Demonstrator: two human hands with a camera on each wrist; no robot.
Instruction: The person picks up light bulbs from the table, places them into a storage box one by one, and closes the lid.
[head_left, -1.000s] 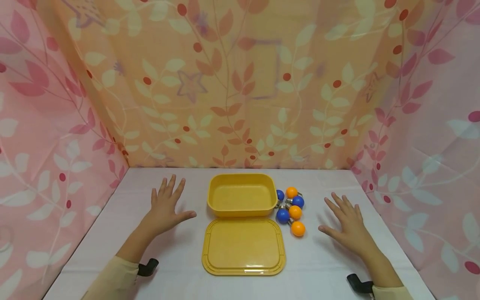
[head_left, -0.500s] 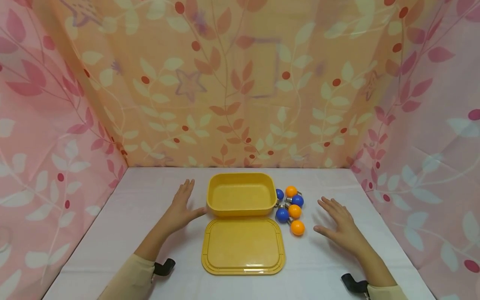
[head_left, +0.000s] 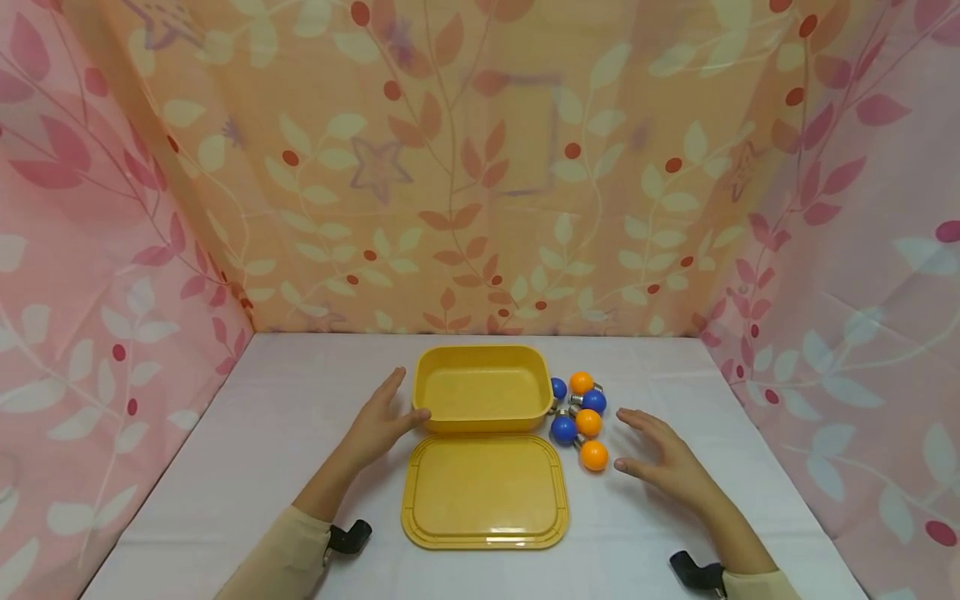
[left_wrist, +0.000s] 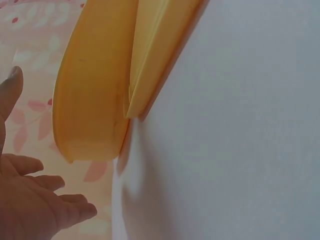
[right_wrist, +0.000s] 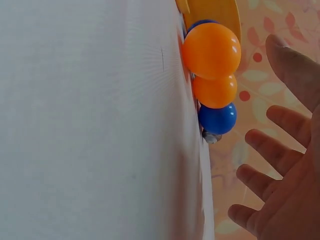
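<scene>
A yellow rectangular box stands without its cover at the middle of the table. In front of it lies a flat yellow lid. Several orange and blue toy light bulbs with silvery screw bases lie against the box's right side, among them an orange bulb and a blue bulb. My left hand hovers by the box's left side, thumb near its front left corner; the left wrist view shows a gap. Right of the bulbs hovers my right hand, fingers spread and holding nothing, apart from them in the right wrist view.
A white cloth covers the table. Patterned curtains enclose it: an orange one at the back and pink ones at the left and right. Each wrist carries a small black camera mount.
My left hand has moved right, from the table's left part to the box's side. My right hand has moved left, closer to the bulbs. Box, lid and bulbs have stayed put.
</scene>
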